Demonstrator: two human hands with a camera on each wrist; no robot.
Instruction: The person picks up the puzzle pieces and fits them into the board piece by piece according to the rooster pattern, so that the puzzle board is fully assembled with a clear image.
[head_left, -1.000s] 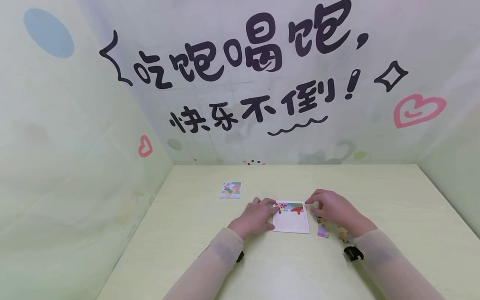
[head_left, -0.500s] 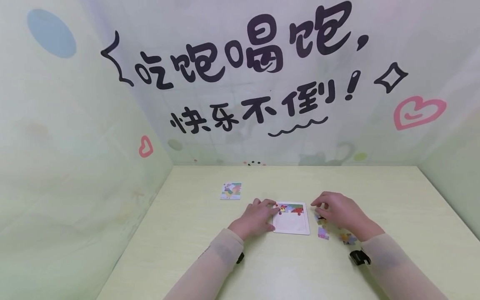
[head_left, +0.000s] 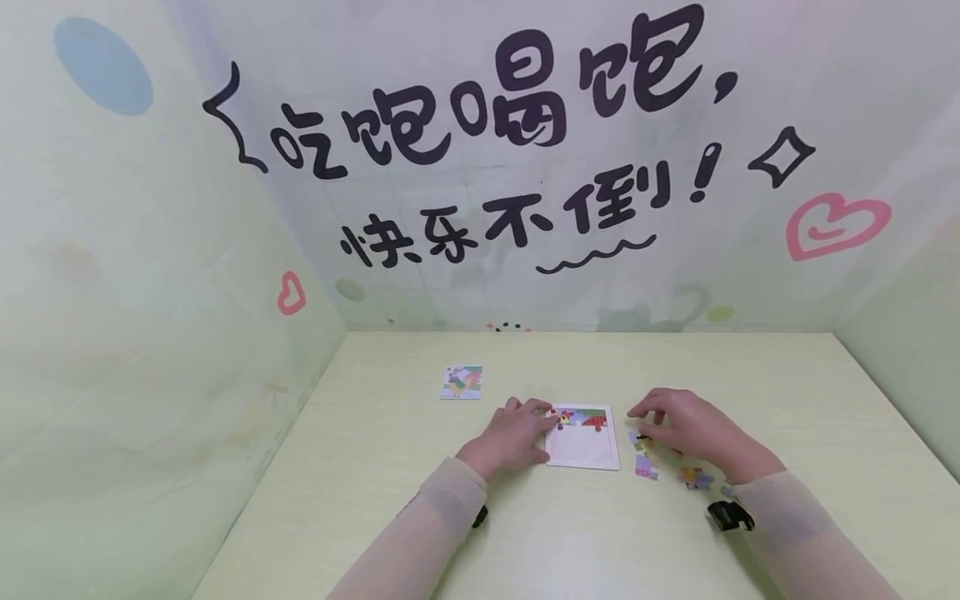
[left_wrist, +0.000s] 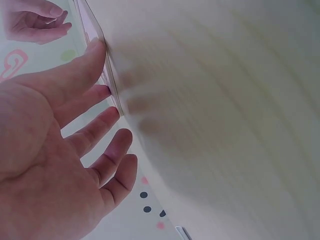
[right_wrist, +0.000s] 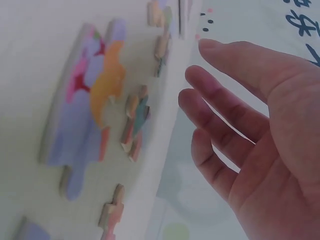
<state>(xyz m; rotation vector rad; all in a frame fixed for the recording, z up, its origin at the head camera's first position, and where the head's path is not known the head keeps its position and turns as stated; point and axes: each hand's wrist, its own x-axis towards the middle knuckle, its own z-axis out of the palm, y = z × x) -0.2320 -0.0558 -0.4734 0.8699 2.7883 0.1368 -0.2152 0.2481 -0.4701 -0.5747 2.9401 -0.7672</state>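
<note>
A white square puzzle tray point(head_left: 583, 464) lies on the table with a row of joined jigsaw pieces point(head_left: 583, 417) along its far side; below the row its base is bare. My left hand point(head_left: 510, 437) rests against the tray's left border, index finger near the far corner and thumb near the front one. In the left wrist view, thumb and fingertips meet the tray's edge point(left_wrist: 114, 87). My right hand point(head_left: 686, 429) hovers right of the tray, fingers loosely bent, nothing between them. Beneath and beside it lie loose jigsaw pieces point(head_left: 646, 467), partly hidden by the hand.
A small picture card point(head_left: 461, 382) of a colourful bird lies at the back left. More jigsaw pieces point(head_left: 696, 478) lie near the right wrist; a larger purple and orange piece point(right_wrist: 87, 120) shows in the right wrist view. Printed cloth walls point(head_left: 480, 292) enclose the table.
My right hand has drawn away from the tray's far right corner, moving right and slightly toward me, over the loose pieces. The left hand and the tray have stayed in place.
</note>
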